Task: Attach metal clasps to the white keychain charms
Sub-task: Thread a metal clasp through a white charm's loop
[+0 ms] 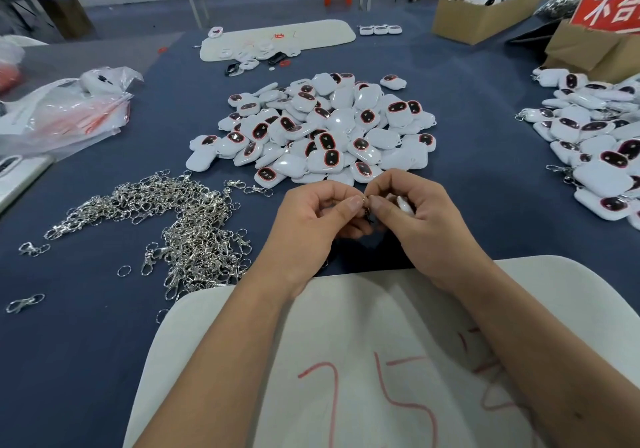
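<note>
My left hand point(311, 215) and my right hand point(412, 212) meet over the blue table, fingertips together. Between them they pinch a small metal clasp point(365, 201). A white charm point(405, 204) sits inside my right hand's curled fingers, mostly hidden. Just beyond the hands lies a big heap of white charms point(322, 129) with dark oval windows. A tangled pile of silver clasps point(180, 226) lies to the left of my left hand.
A white tray point(346, 343) marked with red numbers lies under my forearms. More charms with clasps on them point(595, 136) are piled at the right. A plastic bag point(65, 111) sits at left; cardboard boxes point(485, 14) and another white tray point(277, 39) stand farther back.
</note>
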